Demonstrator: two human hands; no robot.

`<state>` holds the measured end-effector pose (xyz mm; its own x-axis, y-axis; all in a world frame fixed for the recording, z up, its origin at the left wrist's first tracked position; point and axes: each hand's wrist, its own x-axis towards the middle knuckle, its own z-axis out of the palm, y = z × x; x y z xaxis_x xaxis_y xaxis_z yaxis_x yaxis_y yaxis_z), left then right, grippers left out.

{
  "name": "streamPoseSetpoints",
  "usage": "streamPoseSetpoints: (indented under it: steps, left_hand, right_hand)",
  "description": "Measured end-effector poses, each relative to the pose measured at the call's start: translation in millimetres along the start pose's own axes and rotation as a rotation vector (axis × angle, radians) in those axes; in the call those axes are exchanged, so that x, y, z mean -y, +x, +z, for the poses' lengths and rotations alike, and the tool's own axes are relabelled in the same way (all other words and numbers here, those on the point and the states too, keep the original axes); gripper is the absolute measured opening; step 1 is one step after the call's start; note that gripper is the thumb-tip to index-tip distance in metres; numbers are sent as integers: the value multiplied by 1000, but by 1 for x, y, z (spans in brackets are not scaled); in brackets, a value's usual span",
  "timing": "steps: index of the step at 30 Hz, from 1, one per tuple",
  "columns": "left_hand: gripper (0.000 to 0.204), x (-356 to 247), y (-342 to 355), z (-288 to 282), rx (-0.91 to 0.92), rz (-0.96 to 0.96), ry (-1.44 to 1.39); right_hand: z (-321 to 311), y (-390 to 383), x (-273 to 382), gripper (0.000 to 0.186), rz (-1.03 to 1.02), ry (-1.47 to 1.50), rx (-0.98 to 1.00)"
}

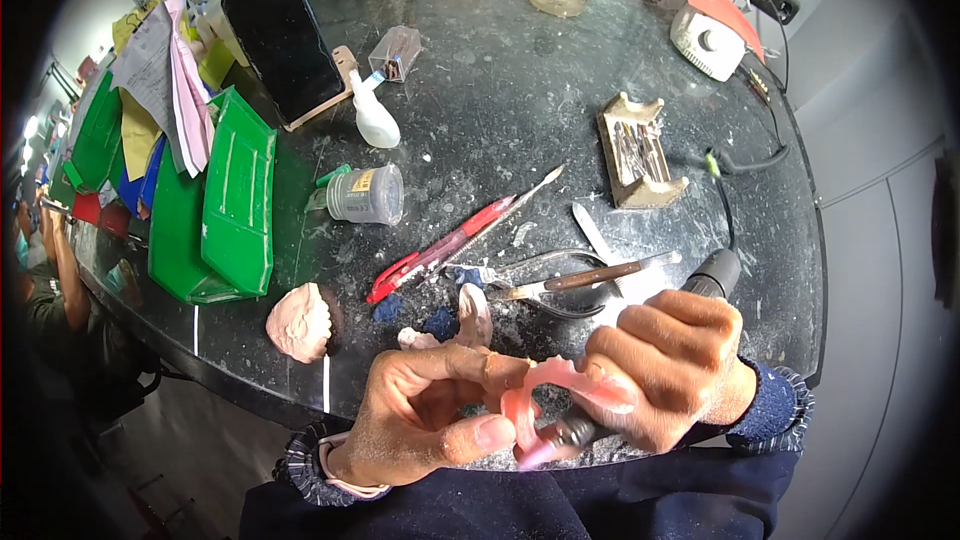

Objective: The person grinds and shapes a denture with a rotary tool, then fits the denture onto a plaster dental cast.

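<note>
Between its thumb and fingers, my left hand (425, 408) pinches a curved pink denture base (560, 374). My right hand (672, 360) wraps round a dark rotary handpiece (578, 429), whose pink, blurred grinding tip lies just below the denture base. Whether the tip touches it I cannot tell. The right thumb rests against the denture's right end. Just beyond my left hand lies a pale plaster piece (475, 314) beside dark blue bits (438, 322). A pink plaster dental model (300, 324) sits farther left. Pale dust coats both hands.
Ahead lie a red pen (445, 248), a wooden-handled tool (600, 278) and a bur stand (636, 155). To the left are green bins (240, 200), a dark tablet (283, 32), a plastic cup (368, 194) and a white bottle (376, 122). The handpiece cord (727, 202) runs toward the right edge.
</note>
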<state>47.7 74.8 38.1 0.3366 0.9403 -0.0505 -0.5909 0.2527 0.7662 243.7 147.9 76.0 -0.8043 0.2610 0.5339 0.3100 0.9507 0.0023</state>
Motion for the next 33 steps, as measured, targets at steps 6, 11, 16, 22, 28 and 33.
streamPoseSetpoints:
  steps: [6, 11, 16, 22, 28, 33]
  left_hand:
    - [40, -4, 0, -1, 48, -81, -34]
    - [38, -3, 2, -3, 73, -42, -2]
    - [36, -6, -2, 4, -40, -99, -13]
    - [34, -4, -2, 8, -126, -101, 30]
    - [30, 4, -3, -9, 159, -11, -174]
    - [27, 5, -1, -5, 199, 0, -219]
  right_hand:
    - [3, -3, -3, 15, -76, -26, -47]
    - [7, -2, -3, 15, -75, -113, -118]
    - [9, -1, -3, 17, -126, -175, -163]
    - [9, -3, -2, 18, -68, -129, -136]
    - [6, -1, 2, 18, -27, -92, -125]
    - [8, -1, 2, 20, -92, -95, -174]
